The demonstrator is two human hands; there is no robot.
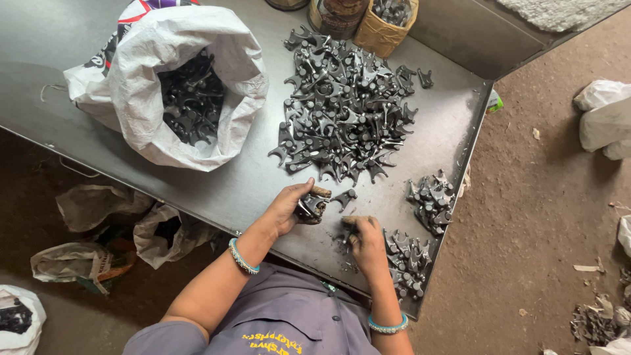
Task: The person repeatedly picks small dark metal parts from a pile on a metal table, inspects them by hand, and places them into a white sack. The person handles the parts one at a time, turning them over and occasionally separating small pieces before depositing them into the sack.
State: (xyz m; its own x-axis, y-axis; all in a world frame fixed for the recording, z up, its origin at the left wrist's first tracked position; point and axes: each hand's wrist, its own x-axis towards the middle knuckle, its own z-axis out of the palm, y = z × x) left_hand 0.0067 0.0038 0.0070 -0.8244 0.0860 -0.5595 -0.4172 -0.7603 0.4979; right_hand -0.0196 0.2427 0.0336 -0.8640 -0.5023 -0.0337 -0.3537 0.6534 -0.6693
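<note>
A forked metal part (309, 207) is being clamped firmly in the left hand (292, 207); the right hand (367, 240), fingers curled together, is pressing near loose parts (407, 260), and should be kept steady.

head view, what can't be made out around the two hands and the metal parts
Head view:
- Left hand: its grip wraps a dark metal part, hiding the shape.
- Right hand: fingers curl downward, covering whatever they hold.
- White sack: rim hides how full it is.
- Brown box: cut off by the top edge.

grey shirt (289, 315) w/ yellow print, turquoise bangles (242, 258) both wrists.
</note>
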